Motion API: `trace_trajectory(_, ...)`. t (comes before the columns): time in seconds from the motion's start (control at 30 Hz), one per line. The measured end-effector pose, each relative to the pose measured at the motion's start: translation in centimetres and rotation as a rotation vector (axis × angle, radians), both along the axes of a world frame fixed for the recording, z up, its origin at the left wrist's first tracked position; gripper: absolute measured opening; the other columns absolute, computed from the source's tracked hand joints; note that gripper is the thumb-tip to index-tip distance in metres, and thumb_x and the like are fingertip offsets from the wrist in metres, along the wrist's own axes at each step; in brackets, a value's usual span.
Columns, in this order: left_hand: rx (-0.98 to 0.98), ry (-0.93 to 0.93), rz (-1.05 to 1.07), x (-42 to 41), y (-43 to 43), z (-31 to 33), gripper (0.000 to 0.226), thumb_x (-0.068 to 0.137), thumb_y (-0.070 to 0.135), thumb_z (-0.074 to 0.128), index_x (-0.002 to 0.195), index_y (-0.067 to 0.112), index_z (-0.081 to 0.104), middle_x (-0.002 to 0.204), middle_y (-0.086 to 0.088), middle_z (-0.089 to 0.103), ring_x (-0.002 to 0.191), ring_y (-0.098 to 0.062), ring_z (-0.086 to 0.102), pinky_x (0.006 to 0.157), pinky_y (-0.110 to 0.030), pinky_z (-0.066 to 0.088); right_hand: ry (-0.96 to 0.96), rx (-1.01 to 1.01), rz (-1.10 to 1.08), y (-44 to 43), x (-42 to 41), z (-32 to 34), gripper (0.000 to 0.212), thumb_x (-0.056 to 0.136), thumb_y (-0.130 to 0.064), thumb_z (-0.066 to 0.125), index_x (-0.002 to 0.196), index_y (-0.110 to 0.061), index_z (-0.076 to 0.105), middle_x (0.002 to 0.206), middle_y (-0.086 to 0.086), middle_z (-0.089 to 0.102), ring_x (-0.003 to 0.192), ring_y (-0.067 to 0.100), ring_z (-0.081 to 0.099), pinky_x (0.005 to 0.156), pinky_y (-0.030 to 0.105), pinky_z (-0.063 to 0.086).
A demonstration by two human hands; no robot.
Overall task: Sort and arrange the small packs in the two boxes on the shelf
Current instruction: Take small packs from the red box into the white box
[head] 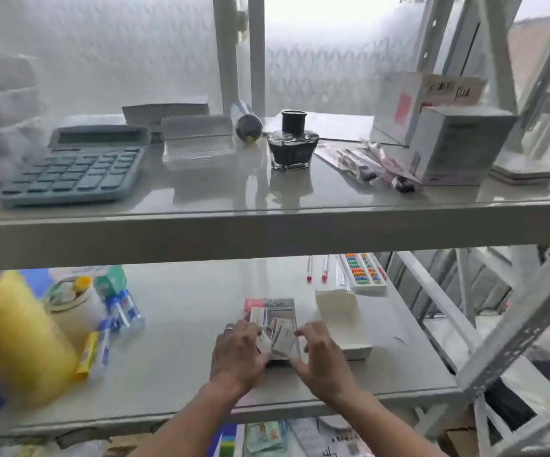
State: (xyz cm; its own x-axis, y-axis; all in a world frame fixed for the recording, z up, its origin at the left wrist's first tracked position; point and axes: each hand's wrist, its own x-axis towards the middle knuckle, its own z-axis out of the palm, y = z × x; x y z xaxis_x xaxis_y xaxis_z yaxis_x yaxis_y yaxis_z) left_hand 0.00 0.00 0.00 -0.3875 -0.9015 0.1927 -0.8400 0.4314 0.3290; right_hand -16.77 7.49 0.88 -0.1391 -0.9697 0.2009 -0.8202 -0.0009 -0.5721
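Observation:
On the lower shelf [181, 374] lies a small open box [278, 306] with a red label at its far edge, holding several small grey-and-white packs [280, 334]. My left hand [239, 354], a ring on one finger, rests on the box's left side and presses the packs there. My right hand [323, 354] hovers at the box's right side, fingers spread, thumb near the box's front corner. Just to the right lies a white box [342, 321] with its flap raised; its inside is hidden.
A yellow spool [16, 338], a white jar [75, 301] and blue-white tubes [125, 308] crowd the lower shelf's left. Red pens [316, 268] and a bead tray [364, 272] lie at the back. The upper shelf carries a calculator [75, 163], an ink bottle [293, 143] and grey boxes [458, 146].

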Motion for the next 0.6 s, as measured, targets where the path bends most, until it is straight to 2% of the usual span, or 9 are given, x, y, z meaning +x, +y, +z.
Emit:
trace_trajectory(0.1, 0.017, -0.064, 0.002, -0.3, -0.4, -0.3, 0.035, 0.078, 0.045, 0.067, 0.107, 0.026, 0.06, 0.107, 0.0, 0.062, 0.101, -0.023, 0.054, 0.087, -0.035, 0.044, 0.006, 0.033, 0.025, -1.3, -0.2, -0.5, 0.043, 0.078, -0.023, 0.079, 0.113, -0.015, 0.056, 0.118, -0.001, 0.05, 0.082, 0.016, 0.059, 0.066, 0.015, 0.043)
trace_trajectory(0.17, 0.039, -0.082, 0.018, -0.3, -0.5, -0.5, 0.036, 0.078, 0.046, 0.068, 0.106, 0.026, 0.06, 0.109, 0.0, 0.06, 0.101, -0.022, 0.053, 0.088, -0.034, 0.043, 0.031, 0.049, 0.052, -1.9, -0.3, -0.9, 0.041, 0.078, -0.024, 0.078, 0.111, -0.015, 0.055, 0.116, -0.001, 0.05, 0.08, 0.016, 0.056, 0.061, 0.006, 0.035)
trace_trajectory(0.23, 0.07, -0.086, 0.023, -0.4, -1.0, -0.6, 0.037, 0.077, 0.046, 0.069, 0.106, 0.027, 0.059, 0.11, 0.001, 0.06, 0.102, -0.021, 0.052, 0.089, -0.032, 0.042, 0.048, 0.053, 0.068, -2.4, -0.5, -1.3, 0.039, 0.079, -0.022, 0.077, 0.111, -0.015, 0.055, 0.115, 0.0, 0.05, 0.08, 0.015, 0.053, 0.061, 0.003, 0.031)
trace_trajectory(0.37, 0.154, -0.034, 0.057, -0.5, -1.7, -0.5, 0.034, 0.075, 0.044, 0.071, 0.103, 0.029, 0.059, 0.11, 0.001, 0.062, 0.102, -0.021, 0.053, 0.089, -0.033, 0.045, 0.041, 0.055, 0.055, -2.6, -0.7, -2.1, 0.037, 0.079, -0.022, 0.074, 0.11, -0.018, 0.054, 0.11, -0.001, 0.05, 0.082, 0.019, 0.057, 0.067, 0.018, 0.038)
trace_trajectory(0.43, 0.165, -0.044, 0.057, -0.7, -1.9, -0.7, 0.034, 0.075, 0.044, 0.072, 0.101, 0.029, 0.057, 0.109, 0.0, 0.062, 0.101, -0.021, 0.053, 0.088, -0.034, 0.046, 0.04, 0.055, 0.061, -2.7, -0.7, -2.5, 0.037, 0.079, -0.022, 0.075, 0.109, -0.019, 0.054, 0.109, -0.002, 0.051, 0.079, 0.016, 0.054, 0.067, 0.018, 0.037)
trace_trajectory(0.53, 0.146, -0.047, 0.061, -0.9, -2.2, -0.7, 0.036, 0.074, 0.047, 0.073, 0.099, 0.027, 0.057, 0.103, 0.0, 0.063, 0.099, -0.023, 0.055, 0.087, -0.035, 0.046, 0.025, 0.044, 0.074, -2.8, -1.0, -2.5, 0.035, 0.079, -0.02, 0.074, 0.108, -0.018, 0.056, 0.107, 0.0, 0.053, 0.077, 0.013, 0.051, 0.062, 0.01, 0.032)
trace_trajectory(0.6, 0.092, -0.081, 0.035, -0.9, -2.4, -0.6, 0.035, 0.073, 0.048, 0.071, 0.096, 0.026, 0.057, 0.099, -0.001, 0.064, 0.094, -0.023, 0.057, 0.084, -0.035, 0.046, -0.001, 0.036, 0.075, -2.8, -1.1, -2.4, 0.035, 0.078, -0.02, 0.075, 0.107, -0.018, 0.057, 0.106, 0.001, 0.056, 0.077, 0.014, 0.055, 0.063, 0.012, 0.035)
